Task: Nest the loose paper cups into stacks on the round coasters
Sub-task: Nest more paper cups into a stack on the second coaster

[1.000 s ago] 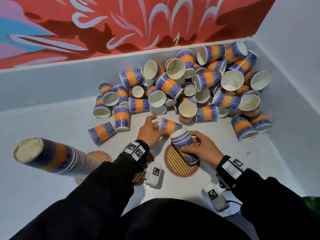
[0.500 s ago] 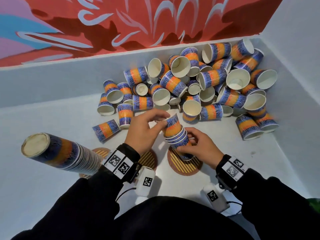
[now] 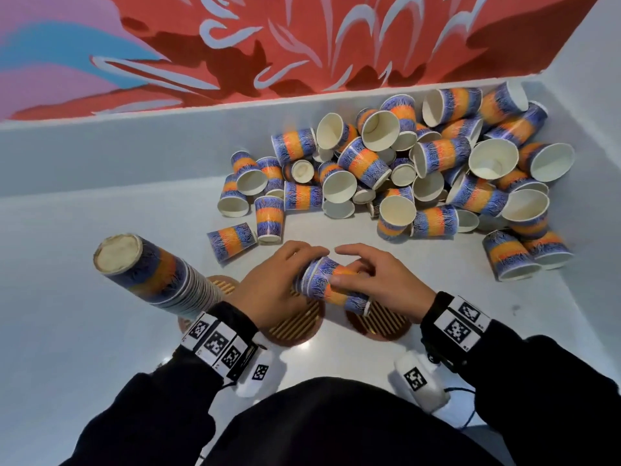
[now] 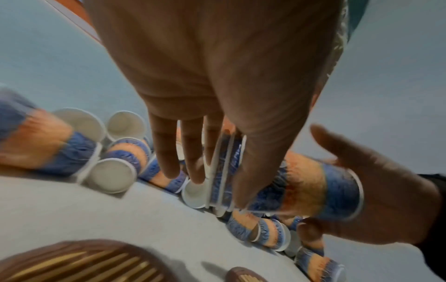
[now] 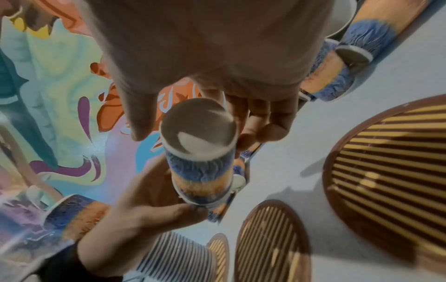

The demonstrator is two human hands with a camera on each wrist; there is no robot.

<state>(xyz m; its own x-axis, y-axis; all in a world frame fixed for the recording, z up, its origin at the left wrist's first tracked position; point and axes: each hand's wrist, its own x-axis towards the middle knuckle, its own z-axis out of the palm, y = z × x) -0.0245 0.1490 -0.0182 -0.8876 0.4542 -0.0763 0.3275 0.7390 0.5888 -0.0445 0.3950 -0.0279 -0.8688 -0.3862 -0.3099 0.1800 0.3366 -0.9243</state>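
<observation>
A short stack of nested blue-and-orange paper cups [image 3: 331,284] lies tilted between both hands, just above the middle coaster [image 3: 295,326] and right coaster [image 3: 379,322]. My left hand [image 3: 289,277] grips its rim end [image 4: 224,171]. At the base end [image 5: 200,133] my right hand [image 3: 369,280] grips it with thumb and curled fingers [image 5: 265,124]. A tall stack of cups [image 3: 151,270] leans on the left coaster [image 3: 221,285]. The pile of loose cups [image 3: 403,169] fills the far right corner.
Grey walls [image 3: 100,156] enclose the white table on the far side and the right. Single cups [image 3: 232,240] lie just beyond my left hand, and others [image 3: 510,260] lie to the right. White camera housings [image 3: 260,375] hang under both wrists.
My left hand took a loose cup and set it on the short stack. Both hands then lifted that stack off the right coaster and tipped it over to the left.
</observation>
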